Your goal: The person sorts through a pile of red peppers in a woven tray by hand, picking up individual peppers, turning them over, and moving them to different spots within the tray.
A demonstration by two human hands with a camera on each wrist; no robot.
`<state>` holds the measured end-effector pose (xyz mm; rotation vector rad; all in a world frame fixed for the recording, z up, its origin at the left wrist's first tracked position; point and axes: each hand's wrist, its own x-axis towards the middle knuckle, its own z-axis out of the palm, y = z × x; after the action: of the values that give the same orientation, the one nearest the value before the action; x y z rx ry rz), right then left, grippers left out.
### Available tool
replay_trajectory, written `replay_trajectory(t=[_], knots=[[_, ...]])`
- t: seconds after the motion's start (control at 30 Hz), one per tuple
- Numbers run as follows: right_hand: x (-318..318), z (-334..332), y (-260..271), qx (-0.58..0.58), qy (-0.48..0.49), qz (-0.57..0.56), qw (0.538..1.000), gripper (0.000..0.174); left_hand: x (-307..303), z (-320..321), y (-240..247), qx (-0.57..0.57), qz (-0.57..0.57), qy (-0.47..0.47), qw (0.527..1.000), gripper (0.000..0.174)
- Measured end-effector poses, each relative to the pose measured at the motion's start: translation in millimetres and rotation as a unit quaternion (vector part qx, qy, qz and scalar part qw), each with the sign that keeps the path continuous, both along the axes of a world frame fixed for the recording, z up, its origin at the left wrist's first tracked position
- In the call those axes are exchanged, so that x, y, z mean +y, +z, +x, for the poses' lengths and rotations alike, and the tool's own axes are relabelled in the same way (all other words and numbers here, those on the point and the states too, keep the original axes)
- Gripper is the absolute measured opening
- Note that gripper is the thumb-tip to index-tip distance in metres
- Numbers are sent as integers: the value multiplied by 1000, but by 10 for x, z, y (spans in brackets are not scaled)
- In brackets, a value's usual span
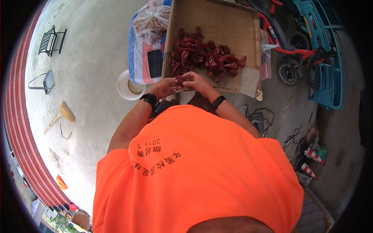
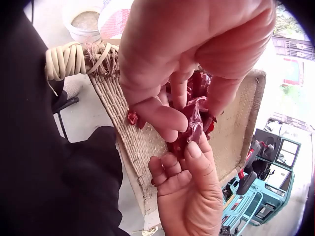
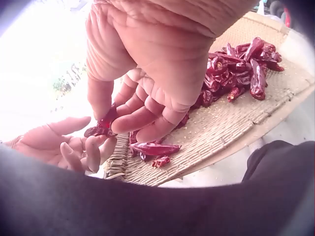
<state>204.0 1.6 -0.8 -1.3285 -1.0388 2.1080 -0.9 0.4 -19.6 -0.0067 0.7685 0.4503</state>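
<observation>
A dark red dried chili pepper (image 3: 103, 124) is between the two hands, over the near edge of a woven tray (image 1: 233, 27). My right hand (image 1: 197, 83) pinches it between thumb and fingertips. From the other side, the curled fingers of my left hand (image 1: 165, 87) hold its end; in the right wrist view the left thumb stands away from it. The left wrist view shows the pepper's shiny, wrinkled skin, partly covered by fingers. Beyond the hands, a pile of dried chili peppers (image 1: 194, 50) lies on the tray. Nearer, a loose pepper (image 3: 155, 149) rests by the rim.
Left of the tray, a striped cloth (image 1: 136, 58) carries a plastic bag (image 1: 152, 21) and a dark flat object (image 1: 155, 63). A white bucket (image 1: 123, 86) stands below it. A red scooter (image 1: 293, 50) and a blue vehicle (image 1: 326, 77) are at right. A broom (image 1: 67, 112) lies left.
</observation>
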Motion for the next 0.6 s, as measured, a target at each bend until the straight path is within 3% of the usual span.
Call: replay_trajectory(t=[0.1,0.23,0.33,0.43,0.53,0.6], knots=[[16,-23,53,1,16,0,1000,32,-13,-41,-155,-46,48,-6,998,25],[2,-17,72,13,-63,-149,987,31,-17,-23,8,12,43,11,999,22],[-44,-11,16,85,-28,-186,979,30,-18,-2,51,84,36,-11,996,21],[-85,3,-79,91,9,-130,987,27,-18,12,-2,109,37,-34,993,20],[-94,97,-190,56,-29,-141,988,25,-10,18,-11,121,16,-24,992,22],[-82,211,-237,3,-116,-134,984,24,-19,-10,3,119,-26,9,993,25]])
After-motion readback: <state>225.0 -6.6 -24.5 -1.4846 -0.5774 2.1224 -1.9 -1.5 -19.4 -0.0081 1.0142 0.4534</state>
